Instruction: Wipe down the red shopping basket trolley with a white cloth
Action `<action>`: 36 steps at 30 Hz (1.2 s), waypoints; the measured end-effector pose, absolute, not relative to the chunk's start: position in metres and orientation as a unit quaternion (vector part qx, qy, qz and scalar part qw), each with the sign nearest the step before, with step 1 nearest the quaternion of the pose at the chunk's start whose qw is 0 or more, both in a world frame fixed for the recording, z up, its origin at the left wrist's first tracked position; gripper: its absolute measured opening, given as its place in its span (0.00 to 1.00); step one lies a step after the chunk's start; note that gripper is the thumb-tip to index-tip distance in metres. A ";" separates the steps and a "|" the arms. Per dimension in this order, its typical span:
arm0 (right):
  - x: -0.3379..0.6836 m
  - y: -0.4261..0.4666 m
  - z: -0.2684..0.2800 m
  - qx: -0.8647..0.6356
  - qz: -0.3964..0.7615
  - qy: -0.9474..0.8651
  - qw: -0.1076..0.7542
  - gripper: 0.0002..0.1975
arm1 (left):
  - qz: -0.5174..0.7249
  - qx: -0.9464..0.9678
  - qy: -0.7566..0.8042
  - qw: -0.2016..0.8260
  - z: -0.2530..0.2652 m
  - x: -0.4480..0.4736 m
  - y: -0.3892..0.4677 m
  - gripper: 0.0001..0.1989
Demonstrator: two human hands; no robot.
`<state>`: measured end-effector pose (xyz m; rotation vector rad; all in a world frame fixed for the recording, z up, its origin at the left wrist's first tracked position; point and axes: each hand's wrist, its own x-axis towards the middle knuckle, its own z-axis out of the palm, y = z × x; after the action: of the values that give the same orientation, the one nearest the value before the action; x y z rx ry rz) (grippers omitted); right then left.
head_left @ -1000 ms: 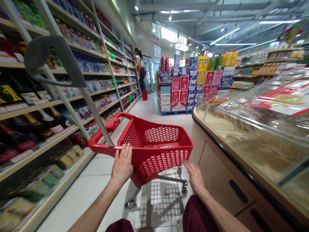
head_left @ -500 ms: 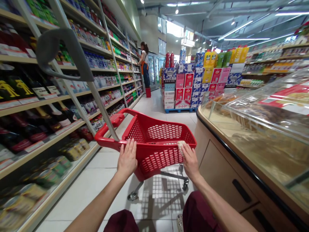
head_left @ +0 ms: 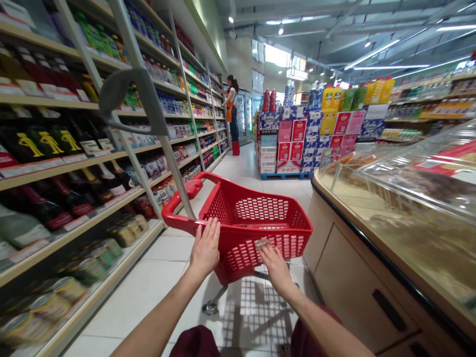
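Note:
A red plastic shopping basket cart with perforated walls stands in front of me, its metal pole and grey handle rising at the left. My left hand lies against the near rim beside the pole, fingers straight and close together, thumb hidden. Against the perforated near side, my right hand presses a small whitish cloth under its fingertips. Most of the cloth is covered by the fingers. The basket shows no goods inside.
Shelves of bottles and cans line the left. To the right is a counter with clear covers. Boxed drinks stand on a blue pallet ahead. A person in an orange apron stands at the far shelves.
My right hand has moved with the cloth from the rim's right end leftward and down onto the perforated side. The left hand stays on the rim. The view has shifted slightly.

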<state>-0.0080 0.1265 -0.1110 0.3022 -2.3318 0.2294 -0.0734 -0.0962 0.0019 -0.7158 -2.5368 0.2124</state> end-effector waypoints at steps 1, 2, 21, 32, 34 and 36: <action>-0.007 0.122 -0.112 0.130 0.088 -0.918 0.365 0.26 | 0.079 -0.266 -0.929 0.244 0.002 -0.073 -0.097 0.34; -0.007 0.118 -0.111 0.135 0.087 -0.920 0.358 0.26 | 0.080 -0.269 -0.929 0.243 0.003 -0.073 -0.097 0.34; -0.028 0.045 -0.065 0.245 0.109 -0.931 0.250 0.22 | 0.024 -0.355 -0.892 0.278 0.026 -0.070 -0.134 0.28; -0.053 -0.028 -0.049 0.308 0.114 -0.891 0.312 0.17 | 0.020 -0.184 -0.959 0.216 0.048 -0.097 -0.179 0.34; -0.054 -0.032 -0.050 0.303 0.121 -0.888 0.323 0.18 | 0.025 -0.190 -0.956 0.221 0.046 -0.095 -0.179 0.35; -0.058 -0.035 -0.041 0.275 0.129 -0.880 0.364 0.20 | 0.029 -0.194 -0.955 0.223 0.045 -0.093 -0.180 0.35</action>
<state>-0.0580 -0.0347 -0.0408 0.7083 -2.2646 0.3320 -0.0932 -0.1795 0.0452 -0.5348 -2.6360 0.0802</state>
